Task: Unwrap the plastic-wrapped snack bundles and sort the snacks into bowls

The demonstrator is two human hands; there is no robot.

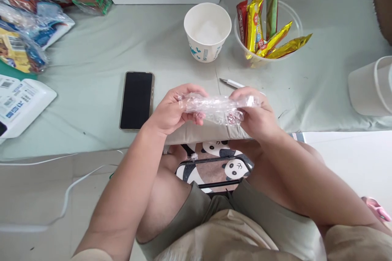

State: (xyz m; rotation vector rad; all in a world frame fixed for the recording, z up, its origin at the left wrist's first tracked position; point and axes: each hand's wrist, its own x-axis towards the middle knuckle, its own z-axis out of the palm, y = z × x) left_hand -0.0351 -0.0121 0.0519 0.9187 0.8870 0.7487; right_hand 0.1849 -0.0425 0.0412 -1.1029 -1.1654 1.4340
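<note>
Crumpled clear plastic wrap (214, 106) stretches between my two hands, just above the front edge of the table. My left hand (179, 108) grips its left end, thumb on top and fingers curled beneath. At the other end my right hand (259, 112) pinches the plastic. Whether anything is inside the plastic I cannot tell. Behind my right hand lies a white pen (231, 83), partly covered by the hand. A black phone (136, 100) rests flat to the left of my left hand.
A white paper cup (203, 51) stands beyond my hands, beside a clear bowl (294, 18) of several snack sticks (255, 22). Packaged snacks (27, 12) and a white pack (27, 104) are at the left. A white container (369, 87) is at the right. Cables (67, 193) hang below the table.
</note>
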